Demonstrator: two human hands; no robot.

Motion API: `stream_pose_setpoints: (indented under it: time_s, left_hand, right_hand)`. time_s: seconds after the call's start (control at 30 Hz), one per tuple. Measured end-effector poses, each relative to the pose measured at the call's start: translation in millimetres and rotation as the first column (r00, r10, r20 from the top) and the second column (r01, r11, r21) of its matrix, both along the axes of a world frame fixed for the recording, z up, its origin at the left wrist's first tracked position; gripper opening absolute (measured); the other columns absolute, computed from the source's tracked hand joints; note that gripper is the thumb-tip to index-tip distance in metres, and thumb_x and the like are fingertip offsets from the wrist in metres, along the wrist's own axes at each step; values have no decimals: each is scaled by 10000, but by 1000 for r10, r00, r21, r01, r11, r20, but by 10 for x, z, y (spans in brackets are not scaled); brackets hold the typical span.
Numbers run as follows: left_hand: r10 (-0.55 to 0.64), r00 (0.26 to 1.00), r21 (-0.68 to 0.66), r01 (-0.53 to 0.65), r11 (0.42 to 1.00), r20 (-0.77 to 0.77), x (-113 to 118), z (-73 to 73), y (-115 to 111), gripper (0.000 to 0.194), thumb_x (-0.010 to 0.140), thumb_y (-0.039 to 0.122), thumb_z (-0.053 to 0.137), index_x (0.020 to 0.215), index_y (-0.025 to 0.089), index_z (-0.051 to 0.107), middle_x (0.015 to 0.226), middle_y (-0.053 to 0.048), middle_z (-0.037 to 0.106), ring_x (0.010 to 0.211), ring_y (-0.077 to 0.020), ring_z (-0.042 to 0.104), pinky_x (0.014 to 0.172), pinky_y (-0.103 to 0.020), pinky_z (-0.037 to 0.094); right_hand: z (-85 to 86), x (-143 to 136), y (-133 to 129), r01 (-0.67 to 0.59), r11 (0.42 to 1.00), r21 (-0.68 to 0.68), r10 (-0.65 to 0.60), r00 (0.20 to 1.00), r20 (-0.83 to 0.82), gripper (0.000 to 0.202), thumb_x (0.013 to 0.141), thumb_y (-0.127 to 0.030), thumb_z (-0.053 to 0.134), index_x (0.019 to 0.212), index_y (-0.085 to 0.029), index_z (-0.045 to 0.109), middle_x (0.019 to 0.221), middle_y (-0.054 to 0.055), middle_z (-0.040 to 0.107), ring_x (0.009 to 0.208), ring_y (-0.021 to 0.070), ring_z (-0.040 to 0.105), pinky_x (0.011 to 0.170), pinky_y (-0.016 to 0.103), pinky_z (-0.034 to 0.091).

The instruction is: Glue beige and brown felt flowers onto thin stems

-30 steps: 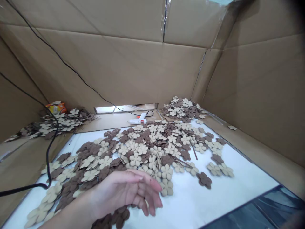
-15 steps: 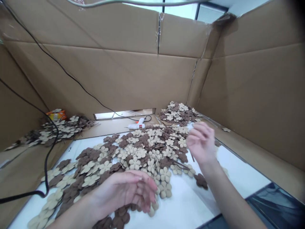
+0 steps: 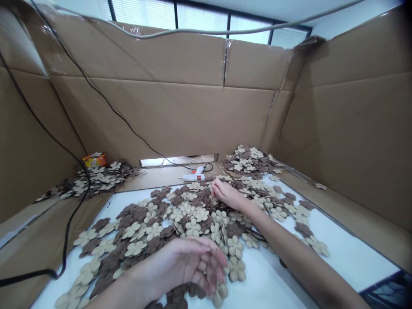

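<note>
Beige and brown flower-shaped pieces (image 3: 193,227) lie in a loose, overlapping spread over the white tabletop. My left hand (image 3: 196,264) hovers over the front of the spread, palm turned inward. Its fingers are loosely curled, the thumb stands apart, and I see nothing in it. Farther back, my right hand (image 3: 227,193) reaches into the far part of the spread with its fingers pinched together; what they hold, if anything, is hidden. Just behind and left of it lies a white glue gun (image 3: 195,175) with an orange trigger.
Tall cardboard walls (image 3: 167,116) enclose the table. Heaps of flower pieces lie at the back right (image 3: 251,161) and back left (image 3: 99,178), the left one beside an orange packet (image 3: 94,160). A black cable (image 3: 69,227) hangs down the left side.
My right hand has moved left and away from me, from the right side to the far part of the spread. My left hand keeps its loose curl. The view has shifted slightly.
</note>
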State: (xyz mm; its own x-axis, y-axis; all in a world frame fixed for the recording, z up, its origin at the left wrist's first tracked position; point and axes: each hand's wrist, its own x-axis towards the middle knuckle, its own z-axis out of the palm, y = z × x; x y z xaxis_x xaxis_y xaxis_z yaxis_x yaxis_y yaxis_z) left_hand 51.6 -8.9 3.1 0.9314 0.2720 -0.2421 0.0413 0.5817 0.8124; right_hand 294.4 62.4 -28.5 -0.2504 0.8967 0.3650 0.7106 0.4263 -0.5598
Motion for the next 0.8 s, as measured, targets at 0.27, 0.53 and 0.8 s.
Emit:
stream_pose_setpoints:
  time_s: [0.27,0.53,0.8]
  left_hand:
    - [19,1000,-21,-19,1000,-19,22,-56,68,325,779,282,474,841,57,700,742,-122,634,651,-181,603,645,-306,465]
    - [39,999,51,-40,998,9,-37,31,49,310,799,275,471,839,70,699,746,-118,643,642,-168,601,658,-300,471]
    - [-23,1000,83,23,996,-1,-6,78,-88,317,737,276,491,831,66,709,731,-132,659,610,-172,616,621,-289,481]
  right_hand:
    - [-70,92,-85,-4,1000,-22,7,993,115,263,970,-335,279,836,-211,468,797,25,617,744,158,560,747,278,403]
    - [-222,121,-24,12,1000,-15,-11,994,110,249,947,-360,357,826,-204,508,763,23,627,706,163,562,686,273,412]
    - [-188,96,-75,8,999,38,-9,999,44,231,960,-345,319,856,-204,469,728,15,641,679,157,571,688,281,422]
